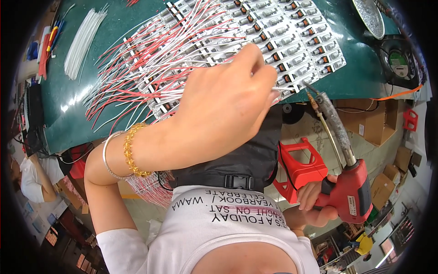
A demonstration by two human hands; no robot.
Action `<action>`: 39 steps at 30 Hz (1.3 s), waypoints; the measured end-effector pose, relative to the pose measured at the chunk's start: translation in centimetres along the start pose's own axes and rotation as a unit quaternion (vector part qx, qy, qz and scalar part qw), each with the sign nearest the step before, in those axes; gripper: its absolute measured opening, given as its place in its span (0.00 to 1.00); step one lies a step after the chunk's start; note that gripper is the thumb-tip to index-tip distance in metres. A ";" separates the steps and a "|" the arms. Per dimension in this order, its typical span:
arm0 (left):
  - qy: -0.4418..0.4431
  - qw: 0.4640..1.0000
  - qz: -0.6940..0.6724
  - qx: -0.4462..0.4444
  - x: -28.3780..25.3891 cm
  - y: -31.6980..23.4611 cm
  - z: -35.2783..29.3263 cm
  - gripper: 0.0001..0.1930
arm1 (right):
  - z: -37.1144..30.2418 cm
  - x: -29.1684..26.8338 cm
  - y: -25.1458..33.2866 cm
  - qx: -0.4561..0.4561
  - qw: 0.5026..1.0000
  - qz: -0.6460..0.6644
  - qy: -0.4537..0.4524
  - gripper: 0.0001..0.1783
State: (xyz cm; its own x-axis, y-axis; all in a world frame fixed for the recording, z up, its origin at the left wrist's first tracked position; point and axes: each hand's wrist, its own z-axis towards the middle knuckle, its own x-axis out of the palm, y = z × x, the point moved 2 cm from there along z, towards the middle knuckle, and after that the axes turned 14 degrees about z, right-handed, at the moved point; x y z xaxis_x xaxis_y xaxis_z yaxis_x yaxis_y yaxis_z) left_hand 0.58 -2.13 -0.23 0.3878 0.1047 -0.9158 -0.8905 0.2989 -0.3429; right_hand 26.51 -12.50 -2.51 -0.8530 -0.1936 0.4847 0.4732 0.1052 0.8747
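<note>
My left hand (223, 100) is closed in a pinch over the near edge of a panel of small metal parts (326, 43). A short length of white wire (286, 89) sticks out from its fingertips towards the corner part. My right hand (315, 203) is wrapped round the handle of a red soldering gun (358, 194), pointing up at the panel. The gun's tip and thin feed tube end close to the wire's end; I cannot tell whether they touch it. Many red and white wires (137, 68) fan out leftward across the panel, partly behind my left hand.
On the green table (64, 123), a bundle of loose white wires (86, 43) lies at the left, with hand tools (54, 36) beyond. A metal dish (368, 17) sits at the far right. Below the table edge are a red plastic stool (303, 164) and cardboard boxes (365, 125). Another person (39, 178) is at the left.
</note>
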 end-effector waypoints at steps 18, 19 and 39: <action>-0.048 0.997 0.018 0.052 -2.0 6.1 -3.9 0.05 | 6.3 2.8 -0.3 -0.169 0.977 -0.118 -0.058 0.41; -0.044 0.997 -0.020 0.057 -2.3 6.3 -3.9 0.04 | 6.5 2.6 0.4 -0.182 0.971 -0.143 -0.053 0.42; -0.079 0.984 -0.134 -0.092 -4.0 10.4 4.5 0.05 | 14.0 7.2 2.6 -0.088 0.990 -0.099 -0.047 0.52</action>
State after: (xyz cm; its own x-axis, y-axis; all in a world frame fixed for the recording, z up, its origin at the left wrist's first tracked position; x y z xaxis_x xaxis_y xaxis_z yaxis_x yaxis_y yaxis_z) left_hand -9.13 4.77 0.81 0.6331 0.1966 -0.7486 -0.7740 0.1612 -0.6123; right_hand 18.49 0.06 3.30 -0.9457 -0.1009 0.3091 0.3186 -0.0982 0.9428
